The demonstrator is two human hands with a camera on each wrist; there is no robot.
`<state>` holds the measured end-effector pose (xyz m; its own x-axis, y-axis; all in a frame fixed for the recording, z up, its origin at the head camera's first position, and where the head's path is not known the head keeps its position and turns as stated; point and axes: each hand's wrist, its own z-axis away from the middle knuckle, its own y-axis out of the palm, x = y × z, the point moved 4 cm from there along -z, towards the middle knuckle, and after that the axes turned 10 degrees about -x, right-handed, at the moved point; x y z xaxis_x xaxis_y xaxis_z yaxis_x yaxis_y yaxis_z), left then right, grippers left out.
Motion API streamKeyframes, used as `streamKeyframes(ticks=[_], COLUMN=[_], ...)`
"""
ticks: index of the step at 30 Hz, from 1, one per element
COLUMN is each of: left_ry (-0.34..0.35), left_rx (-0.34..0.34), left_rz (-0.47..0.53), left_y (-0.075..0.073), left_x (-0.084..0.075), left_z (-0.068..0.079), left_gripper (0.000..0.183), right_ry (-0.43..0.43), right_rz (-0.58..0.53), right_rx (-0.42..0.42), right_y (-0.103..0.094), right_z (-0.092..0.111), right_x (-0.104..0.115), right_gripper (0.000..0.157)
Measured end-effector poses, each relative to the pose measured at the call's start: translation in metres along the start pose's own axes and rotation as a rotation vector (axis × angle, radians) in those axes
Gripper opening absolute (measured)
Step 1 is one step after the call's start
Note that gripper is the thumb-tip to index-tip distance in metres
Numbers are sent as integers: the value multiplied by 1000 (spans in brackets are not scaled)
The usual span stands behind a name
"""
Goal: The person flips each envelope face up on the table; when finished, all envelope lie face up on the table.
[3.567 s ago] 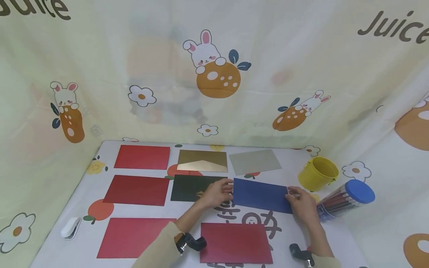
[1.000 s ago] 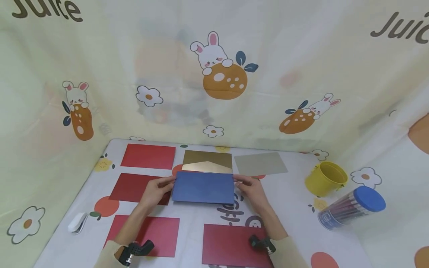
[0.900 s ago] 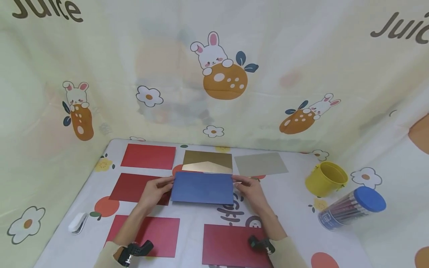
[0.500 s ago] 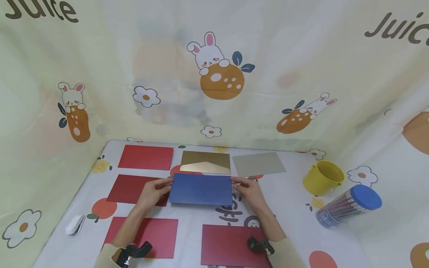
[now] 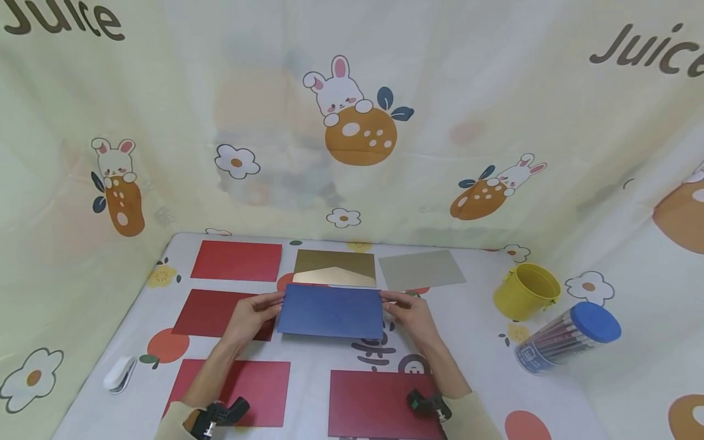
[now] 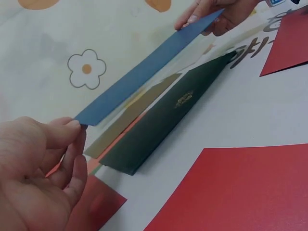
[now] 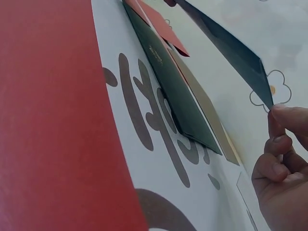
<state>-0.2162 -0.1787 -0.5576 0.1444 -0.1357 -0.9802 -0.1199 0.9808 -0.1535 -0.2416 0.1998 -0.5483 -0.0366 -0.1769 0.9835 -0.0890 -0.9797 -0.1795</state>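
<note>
A blue envelope point(image 5: 330, 311) is held up off the table between both hands. My left hand point(image 5: 247, 321) pinches its left edge with thumb and fingers, and my right hand point(image 5: 412, 315) pinches the right edge. Beneath it lies a dark green envelope point(image 6: 168, 113) with a small gold emblem; the head view hides this one, while both wrist views show a gap between the two. Just behind is a gold envelope point(image 5: 334, 260) with a pointed shiny flap. A dark red envelope point(image 5: 203, 311) lies under my left wrist's side.
More envelopes lie around: red point(image 5: 236, 261) at back left, pale grey point(image 5: 421, 269) at back right, pinkish red point(image 5: 261, 391) and crimson point(image 5: 374, 397) in front. A yellow bucket point(image 5: 506, 293) and blue-lidded pencil tub point(image 5: 555, 336) stand right; a white stapler point(image 5: 118, 374) sits left.
From the right of the green envelope, the blue envelope has moved left to above it, and my left hand has shifted left to its left edge. Over the last second the hands hardly move.
</note>
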Motion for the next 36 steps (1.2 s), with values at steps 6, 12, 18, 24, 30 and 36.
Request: streamKeyframes(ticks=[6, 12, 18, 24, 30, 36], left_ry=[-6, -6, 1, -21, -10, 5], left_rx=[15, 11, -18, -81, -114, -127], left_rz=[19, 13, -19, -8, 17, 34], left_y=[1, 0, 0, 0, 1, 3], left_x=[0, 0, -2, -4, -8, -11], left_z=[0, 0, 0, -1, -1, -1], left_gripper=[41, 40, 42, 45, 39, 42], right_ry=[3, 10, -8, -39, -69, -72], right_rz=[-3, 15, 40, 66, 89, 89], right_rx=[-3, -11, -30, -33, -32, -36], right_y=[-1, -1, -1, -3, -3, -4], right_z=[0, 0, 0, 0, -2, -1], right_x=[2, 2, 4, 6, 7, 9], right_gripper=[30, 30, 25, 24, 23, 26])
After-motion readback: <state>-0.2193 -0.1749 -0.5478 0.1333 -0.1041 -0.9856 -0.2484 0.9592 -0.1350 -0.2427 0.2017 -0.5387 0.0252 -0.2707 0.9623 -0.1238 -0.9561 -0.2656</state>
